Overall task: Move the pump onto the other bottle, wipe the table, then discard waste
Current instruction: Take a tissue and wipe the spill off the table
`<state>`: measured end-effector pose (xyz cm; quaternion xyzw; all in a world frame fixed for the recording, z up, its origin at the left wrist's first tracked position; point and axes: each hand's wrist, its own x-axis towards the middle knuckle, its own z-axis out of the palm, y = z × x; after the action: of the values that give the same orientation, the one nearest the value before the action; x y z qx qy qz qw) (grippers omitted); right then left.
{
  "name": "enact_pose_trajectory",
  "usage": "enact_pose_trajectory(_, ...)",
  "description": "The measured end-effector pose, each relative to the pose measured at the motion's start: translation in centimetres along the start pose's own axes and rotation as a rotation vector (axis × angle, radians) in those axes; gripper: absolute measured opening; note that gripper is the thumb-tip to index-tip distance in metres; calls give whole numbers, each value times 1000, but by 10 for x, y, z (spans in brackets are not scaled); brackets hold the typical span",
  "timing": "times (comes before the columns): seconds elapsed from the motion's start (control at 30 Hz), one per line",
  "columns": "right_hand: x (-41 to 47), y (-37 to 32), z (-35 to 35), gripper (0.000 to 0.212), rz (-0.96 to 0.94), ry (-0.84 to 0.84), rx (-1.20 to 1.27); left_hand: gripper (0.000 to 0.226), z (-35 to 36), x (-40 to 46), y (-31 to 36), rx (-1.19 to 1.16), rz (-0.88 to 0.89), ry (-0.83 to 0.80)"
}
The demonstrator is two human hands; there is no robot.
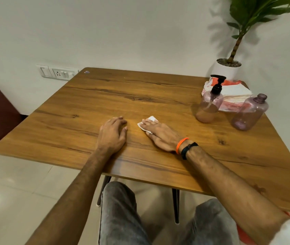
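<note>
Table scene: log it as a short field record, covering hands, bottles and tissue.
left hand: rests on table, fingers loosely curled, holding nothing
right hand: flat, pressing tissue on table
pump bottle: upright, part full, pump on
open bottle: upright, no pump, nearly empty
napkin stack: behind bottles

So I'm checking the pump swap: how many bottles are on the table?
2. The bottle with the pump stands near the right edge; the bottle without a cap stands just right of it. None seem hidden.
</note>
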<state>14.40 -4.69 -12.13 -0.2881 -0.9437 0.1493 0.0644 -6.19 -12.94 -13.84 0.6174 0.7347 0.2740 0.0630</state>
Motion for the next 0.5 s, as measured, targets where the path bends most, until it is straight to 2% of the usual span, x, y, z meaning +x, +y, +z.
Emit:
enact_pose_trajectory(0.1,-29,1,-5,46,-6,24,48,36,-1,-1,1,1,7,0)
enact_pose_trajectory(0.23,-52,4,-11,47,81,60,40,38,-3,-3,1,-1,21,-27)
enact_pose_trajectory(0.4,-43,-10,-3,48,202,103,-49,38,-3,-5,5,16,18,-4)
enact_pose_trajectory(0.5,-40,-19,6,49,193,117,-89,38,-4,-5,8,23,17,-3)
